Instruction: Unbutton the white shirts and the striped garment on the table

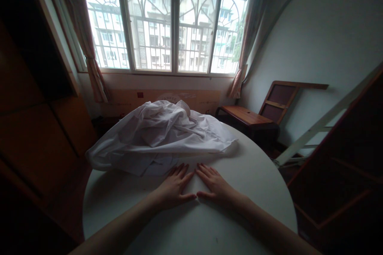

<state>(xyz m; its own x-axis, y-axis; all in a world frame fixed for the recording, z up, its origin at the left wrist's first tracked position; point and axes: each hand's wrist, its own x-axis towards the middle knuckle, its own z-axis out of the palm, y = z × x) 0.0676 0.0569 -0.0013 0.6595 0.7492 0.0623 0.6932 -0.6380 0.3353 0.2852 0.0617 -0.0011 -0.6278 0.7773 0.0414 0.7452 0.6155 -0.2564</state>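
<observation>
Both hands lie flat on the white table (245, 175), fingers spread and grasping nothing. The left hand (173, 187) and right hand (216, 185) nearly touch at the thumbs. The crumpled white cloth (161, 133) lies just beyond the fingertips, its near edge almost at the left fingers (179, 170)

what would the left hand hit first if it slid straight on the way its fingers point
Most likely the white cloth: the left hand lies flat on the table, fingers aimed up and slightly right at the cloth's near edge, just ahead of the fingertips.
</observation>
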